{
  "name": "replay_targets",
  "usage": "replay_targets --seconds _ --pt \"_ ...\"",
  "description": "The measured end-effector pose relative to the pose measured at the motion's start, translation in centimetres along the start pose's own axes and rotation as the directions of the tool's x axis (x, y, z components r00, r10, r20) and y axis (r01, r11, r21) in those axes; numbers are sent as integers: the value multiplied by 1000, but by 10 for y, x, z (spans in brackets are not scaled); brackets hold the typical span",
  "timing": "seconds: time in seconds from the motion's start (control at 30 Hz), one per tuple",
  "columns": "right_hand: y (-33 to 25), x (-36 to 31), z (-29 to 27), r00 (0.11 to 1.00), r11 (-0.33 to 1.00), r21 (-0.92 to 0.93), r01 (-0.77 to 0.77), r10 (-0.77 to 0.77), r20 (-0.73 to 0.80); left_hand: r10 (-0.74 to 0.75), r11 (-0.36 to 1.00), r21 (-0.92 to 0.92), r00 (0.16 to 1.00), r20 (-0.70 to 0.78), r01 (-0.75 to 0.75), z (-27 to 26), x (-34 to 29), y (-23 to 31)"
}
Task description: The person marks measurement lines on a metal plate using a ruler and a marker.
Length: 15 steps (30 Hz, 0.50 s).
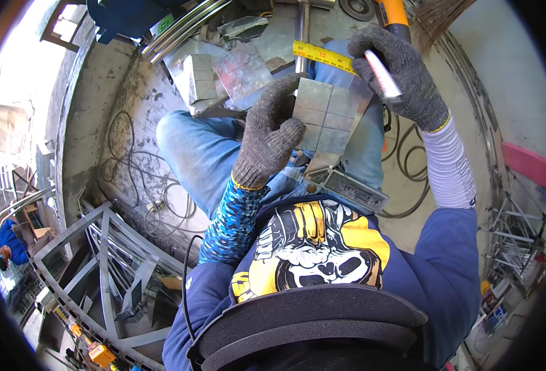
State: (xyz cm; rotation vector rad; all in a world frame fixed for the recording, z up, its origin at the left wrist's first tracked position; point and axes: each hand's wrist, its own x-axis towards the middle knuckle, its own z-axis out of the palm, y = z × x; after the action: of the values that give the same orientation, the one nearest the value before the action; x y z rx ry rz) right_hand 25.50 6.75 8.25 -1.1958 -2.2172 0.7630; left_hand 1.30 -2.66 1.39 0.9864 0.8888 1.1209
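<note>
A grey knit glove covers my left hand (265,133). Its fingers and thumb curl at the left edge of a shiny sheet metal piece (330,114) marked with crossing dark lines, over my lap. My right hand (406,80), also gloved, is raised beyond the sheet's upper right corner. Closed in it is a slim white and red stick, perhaps a marker (382,75). A yellow measuring tape strip (322,55) runs left from its fingertips, above the sheet's far edge; I cannot tell where the strip's case is. A grey rectangular metal piece (353,188) lies on my lap.
Lined sheet metal pieces (242,71) and a metal tube (302,37) lie ahead. Several shiny rods (183,28) stand far left. An orange and black tool (393,13) and a broom (440,18) are far right. Cables (403,154) coil on the floor; a metal frame (105,266) stands left.
</note>
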Motion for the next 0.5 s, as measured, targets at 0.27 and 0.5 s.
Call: replay_targets --seconds 0.27,0.5 --pt "-10 -11 1 994 993 -46 109 -110 -19 -12 1000 -12 1000 5 12 1 -4 6" --pt "-19 -15 -3 990 987 -72 142 -143 -11 64 997 -39 998 -3 -64 0 -6 6"
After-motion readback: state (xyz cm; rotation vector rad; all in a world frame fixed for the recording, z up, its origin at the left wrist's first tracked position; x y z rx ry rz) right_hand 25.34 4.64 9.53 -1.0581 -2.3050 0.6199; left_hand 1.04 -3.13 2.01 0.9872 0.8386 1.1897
